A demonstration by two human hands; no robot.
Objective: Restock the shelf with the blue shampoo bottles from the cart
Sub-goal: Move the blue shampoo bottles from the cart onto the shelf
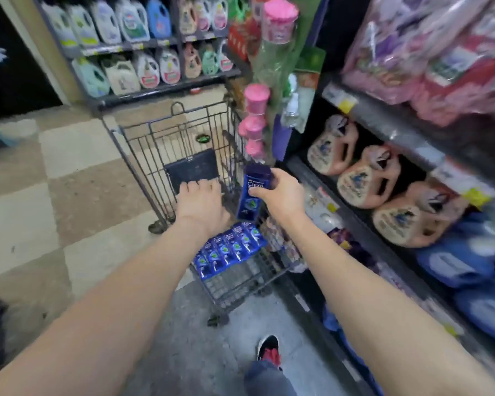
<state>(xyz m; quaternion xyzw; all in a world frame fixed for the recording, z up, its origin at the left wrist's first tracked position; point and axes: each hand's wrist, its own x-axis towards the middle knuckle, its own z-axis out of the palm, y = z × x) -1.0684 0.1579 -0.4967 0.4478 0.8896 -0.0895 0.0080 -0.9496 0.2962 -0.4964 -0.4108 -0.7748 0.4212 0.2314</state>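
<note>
My right hand (282,197) is shut on one blue shampoo bottle (252,192), held upright above the right side of the wire cart (160,144). A row of several more blue shampoo bottles (230,247) lies in the cart's near end, below both hands. My left hand (202,200) hovers palm down over the cart with fingers spread and nothing in it. The shelf (389,130) stands to the right of the cart, stocked with peach jugs (363,178) and blue refill pouches (457,258).
Pink-capped items (255,118) hang on a strip at the shelf's end, just above the held bottle. A second shelf of detergent jugs (143,32) stands beyond the cart. Checkered floor (55,172) lies to the left. My shoe (269,350) shows at the bottom.
</note>
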